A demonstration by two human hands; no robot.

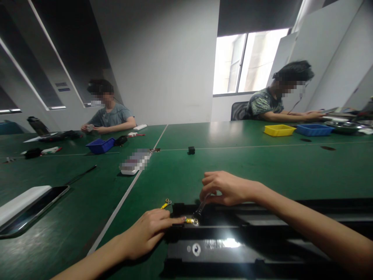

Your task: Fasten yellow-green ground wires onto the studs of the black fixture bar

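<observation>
A long black metal housing [215, 252] lies on the green table. My right hand [221, 188] is closed around the upper end of a dark tool [198, 212], which tilts down to a ring terminal [195, 221] on the housing. The index finger of my left hand [150, 229] reaches along to the yellow sleeve [189, 220] of that terminal; whether its other fingers hold anything is hidden. Beyond my left hand, a second yellow terminal [166, 203] sticks out at the housing's left end.
A phone [35, 212] and a white box [23, 198] lie at left. A white device [134, 161], a black cube [191, 150] and blue, yellow bins [100, 146] stand farther back. Two people sit across the green table [163, 175].
</observation>
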